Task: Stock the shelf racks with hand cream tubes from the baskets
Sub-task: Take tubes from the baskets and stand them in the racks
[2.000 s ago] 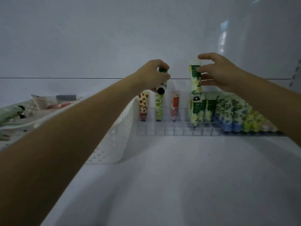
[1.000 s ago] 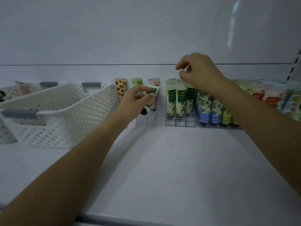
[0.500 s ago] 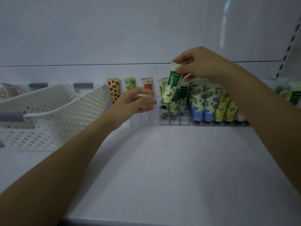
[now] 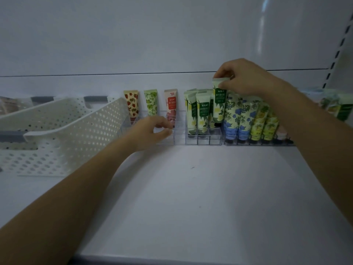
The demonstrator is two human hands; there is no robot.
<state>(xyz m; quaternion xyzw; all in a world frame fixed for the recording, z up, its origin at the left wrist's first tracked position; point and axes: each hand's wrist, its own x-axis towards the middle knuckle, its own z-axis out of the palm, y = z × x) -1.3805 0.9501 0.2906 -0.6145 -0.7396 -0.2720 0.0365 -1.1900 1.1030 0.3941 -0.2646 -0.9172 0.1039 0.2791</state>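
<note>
Insertion is the step in hand: the right grip [image 4: 246, 77] pinches the crimped top of a green tube [image 4: 219, 100], cap down, just above the middle rack [image 4: 203, 139]. The left grip [image 4: 150, 132], loosely curled and seemingly empty, sits at the left rack [image 4: 178, 134]. The next move probably calls for lowering the tube straight into a free cell.

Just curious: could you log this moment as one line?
right hand pinches green tube over middle rack | left hand empty, at left rack
</note>
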